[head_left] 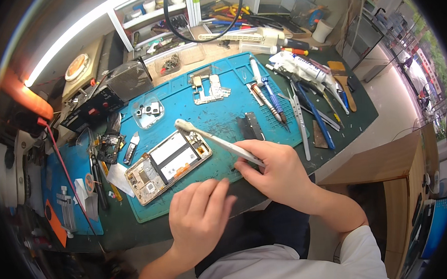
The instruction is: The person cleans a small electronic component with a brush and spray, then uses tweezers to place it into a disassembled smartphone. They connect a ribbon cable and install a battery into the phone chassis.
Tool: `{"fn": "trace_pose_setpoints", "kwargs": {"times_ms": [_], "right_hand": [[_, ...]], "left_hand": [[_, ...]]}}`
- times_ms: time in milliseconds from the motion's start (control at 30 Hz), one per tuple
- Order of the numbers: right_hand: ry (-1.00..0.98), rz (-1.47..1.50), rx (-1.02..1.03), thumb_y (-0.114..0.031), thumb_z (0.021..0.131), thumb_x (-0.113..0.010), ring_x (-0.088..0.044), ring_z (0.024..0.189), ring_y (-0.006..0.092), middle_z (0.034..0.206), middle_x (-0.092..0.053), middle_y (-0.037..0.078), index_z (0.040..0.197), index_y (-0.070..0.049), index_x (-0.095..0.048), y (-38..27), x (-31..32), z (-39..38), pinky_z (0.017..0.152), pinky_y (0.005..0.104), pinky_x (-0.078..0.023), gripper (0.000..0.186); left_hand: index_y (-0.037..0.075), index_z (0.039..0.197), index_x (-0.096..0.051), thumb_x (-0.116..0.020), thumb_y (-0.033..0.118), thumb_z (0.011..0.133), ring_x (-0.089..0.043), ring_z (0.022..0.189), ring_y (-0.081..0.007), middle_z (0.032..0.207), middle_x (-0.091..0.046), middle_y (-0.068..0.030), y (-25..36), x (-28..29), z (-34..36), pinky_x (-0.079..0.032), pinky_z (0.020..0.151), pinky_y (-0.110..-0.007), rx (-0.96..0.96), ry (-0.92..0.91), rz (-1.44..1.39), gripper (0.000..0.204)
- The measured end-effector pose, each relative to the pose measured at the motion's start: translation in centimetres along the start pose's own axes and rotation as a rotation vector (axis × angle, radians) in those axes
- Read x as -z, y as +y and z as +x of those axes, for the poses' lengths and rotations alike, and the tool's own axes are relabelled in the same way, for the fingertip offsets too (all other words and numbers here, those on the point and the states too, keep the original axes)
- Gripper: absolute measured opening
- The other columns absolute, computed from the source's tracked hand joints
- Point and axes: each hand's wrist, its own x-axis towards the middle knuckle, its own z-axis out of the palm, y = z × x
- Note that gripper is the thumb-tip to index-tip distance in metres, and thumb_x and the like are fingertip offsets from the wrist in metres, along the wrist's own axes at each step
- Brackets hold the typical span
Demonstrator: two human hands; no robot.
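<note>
Right hand (280, 172)'s pinching the brush (218, 141) over the mat (217, 115), left hand (199, 210)'s hanging loose, looking empty, by its near edge. Opened phone (172, 159)'s lying on the mat; I'd be keeping brush contact light.

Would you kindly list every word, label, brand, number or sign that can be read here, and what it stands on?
No text reads clearly enough to quote.
White tube: dark lettering, too blurred.
Red sign at the right edge: pale characters, too small and blurred.
Black box at left: panel marks, too small.
Open phone: any print inside is too small to read.
</note>
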Motion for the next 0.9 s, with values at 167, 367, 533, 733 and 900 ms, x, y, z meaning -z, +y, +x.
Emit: {"fn": "trace_pose_setpoints", "kwargs": {"times_ms": [167,367,533,733,900], "right_hand": [[-0.056,-0.227,0.144,-0.006,0.091,-0.074,-0.071,0.076,0.0329,0.094,-0.068,0.01,0.117,-0.006,-0.07,0.2,-0.2,0.6,0.063,0.0407,-0.058,0.026],[-0.189,-0.265,0.119,-0.005,0.089,-0.075,-0.07,0.075,0.0309,0.094,-0.063,0.008,0.117,-0.006,-0.069,-0.4,0.8,1.4,0.061,0.0407,-0.057,0.029],[-0.161,-0.279,0.119,-0.007,0.091,-0.076,-0.069,0.073,0.0309,0.092,-0.064,0.01,0.119,-0.006,-0.069,-0.2,1.2,1.8,0.06,0.0397,-0.056,0.029],[-0.054,-0.359,0.125,-0.002,0.089,-0.077,-0.064,0.064,0.0239,0.085,-0.065,0.008,0.14,-0.007,-0.068,0.4,4.9,0.1,0.055,0.0353,-0.052,0.052],[-0.089,-0.516,0.309,0.004,0.073,-0.077,-0.062,0.061,0.0187,0.084,-0.065,0.004,0.128,-0.009,-0.079,1.9,7.5,-3.1,0.051,0.0299,-0.049,0.056]], "left_hand": [[0.007,0.133,-0.073,-0.079,0.034,0.091,-0.057,0.106,-0.0217,0.12,-0.061,-0.005,-0.3,0.0,0.0,-0.044,0.089,-0.039,-0.071,-0.17,0.138,0.05],[0.007,0.134,-0.073,-0.072,0.035,0.095,-0.054,0.107,-0.0194,0.124,-0.06,-0.0035,-0.5,-0.6,0.0,-0.042,0.09,-0.038,-0.067,-0.193,0.193,0.048],[0.003,0.136,-0.072,-0.075,0.026,0.089,-0.054,0.107,-0.0262,0.122,-0.059,-0.0081,-0.5,-0.6,0.2,-0.043,0.089,-0.044,-0.076,-0.211,0.158,0.052],[0.004,0.135,-0.072,-0.075,0.024,0.085,-0.053,0.108,-0.0255,0.123,-0.058,-0.0078,-0.3,-0.5,0.3,-0.043,0.09,-0.044,-0.061,-0.236,0.166,0.054],[0.003,0.134,-0.072,-0.077,0.023,0.083,-0.053,0.109,-0.026,0.123,-0.058,-0.008,-0.3,-0.4,0.4,-0.043,0.091,-0.044,-0.06,-0.249,0.153,0.055]]}}
